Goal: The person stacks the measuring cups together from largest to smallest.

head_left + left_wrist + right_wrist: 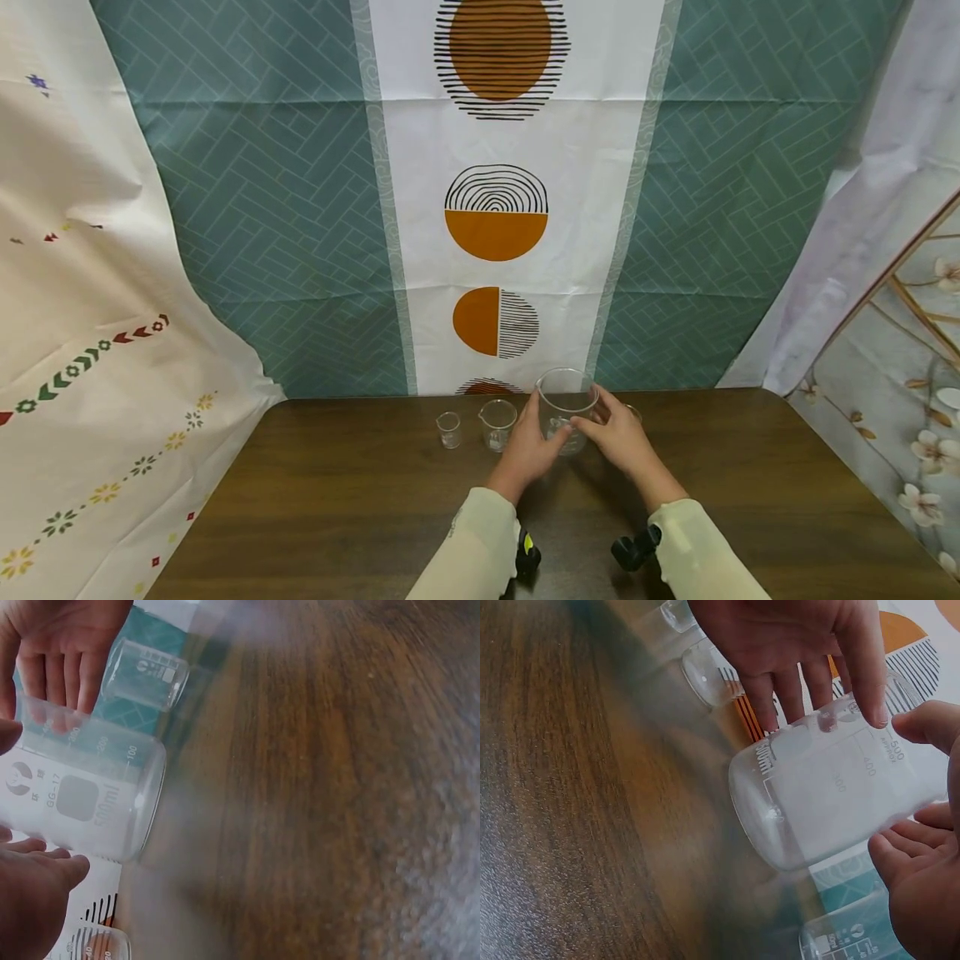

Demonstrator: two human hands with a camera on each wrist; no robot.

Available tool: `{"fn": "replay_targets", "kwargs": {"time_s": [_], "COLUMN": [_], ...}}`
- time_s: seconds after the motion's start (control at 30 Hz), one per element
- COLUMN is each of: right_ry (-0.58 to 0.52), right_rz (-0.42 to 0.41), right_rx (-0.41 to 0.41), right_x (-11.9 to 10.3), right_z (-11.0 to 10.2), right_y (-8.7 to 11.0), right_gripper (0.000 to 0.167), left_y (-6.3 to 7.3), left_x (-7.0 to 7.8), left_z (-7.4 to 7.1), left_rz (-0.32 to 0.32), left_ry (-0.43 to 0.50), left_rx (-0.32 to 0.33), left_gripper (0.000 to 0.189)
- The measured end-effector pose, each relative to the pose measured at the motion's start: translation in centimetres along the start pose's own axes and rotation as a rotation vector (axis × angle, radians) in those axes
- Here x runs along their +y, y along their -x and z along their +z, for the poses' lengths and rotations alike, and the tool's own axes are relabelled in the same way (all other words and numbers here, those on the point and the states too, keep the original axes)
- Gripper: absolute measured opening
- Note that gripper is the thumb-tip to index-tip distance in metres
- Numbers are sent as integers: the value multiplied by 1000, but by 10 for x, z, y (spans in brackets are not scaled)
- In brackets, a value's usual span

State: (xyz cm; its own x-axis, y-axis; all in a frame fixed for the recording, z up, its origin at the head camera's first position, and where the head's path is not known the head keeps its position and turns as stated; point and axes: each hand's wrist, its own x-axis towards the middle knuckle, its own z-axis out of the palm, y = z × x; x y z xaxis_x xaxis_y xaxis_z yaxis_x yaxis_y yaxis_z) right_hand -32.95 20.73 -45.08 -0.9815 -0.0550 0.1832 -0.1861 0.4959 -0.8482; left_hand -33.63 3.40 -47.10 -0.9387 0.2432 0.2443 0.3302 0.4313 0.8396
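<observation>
While the left hand [527,450] is wrapping its left wall and the right hand [621,435] its right, the big beaker [564,400] is being held upright over the table [360,500]. Its mouth is facing up, its base is facing the tabletop, and its long axis is running vertically; the printed scale [859,761] is climbing from 100 near the base to 500 near the rim. Both hands' fingers are grasping the glass, their thumbs lying along the near side. Whether the base is touching the wood, I cannot tell. Just left of the big beaker, a medium beaker [497,427] is standing upright, and farther left a tiny beaker [449,430] is doing likewise. Right of the big beaker, another beaker [150,675] is standing, mostly hidden from the head view by the right hand. Behind the big beaker, a patterned cloth [300,208] is hanging.
</observation>
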Motion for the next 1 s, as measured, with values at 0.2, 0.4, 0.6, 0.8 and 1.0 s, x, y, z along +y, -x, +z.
{"fn": "replay_targets", "kwargs": {"time_s": [0.2,0.4,0.6,0.8,1.0], "right_ry": [6,25,33,53,68], "right_rz": [16,25,41,37,27], "right_rx": [-10,-8,-6,-8,-9], "right_x": [0,0,-1,-3,-6], "right_z": [0,-1,-2,-4,-4], "right_y": [2,2,4,6,9], "right_gripper": [78,77,77,77,77], "left_y": [0,0,2,5,8], "left_x": [-1,0,2,3,3], "left_z": [1,2,1,0,-1], "left_rz": [1,-24,-13,14,20], "left_ry": [-37,-59,-65,-72,-81], "left_rx": [0,-24,-38,-20,1], "left_gripper": [76,76,76,76,75]}}
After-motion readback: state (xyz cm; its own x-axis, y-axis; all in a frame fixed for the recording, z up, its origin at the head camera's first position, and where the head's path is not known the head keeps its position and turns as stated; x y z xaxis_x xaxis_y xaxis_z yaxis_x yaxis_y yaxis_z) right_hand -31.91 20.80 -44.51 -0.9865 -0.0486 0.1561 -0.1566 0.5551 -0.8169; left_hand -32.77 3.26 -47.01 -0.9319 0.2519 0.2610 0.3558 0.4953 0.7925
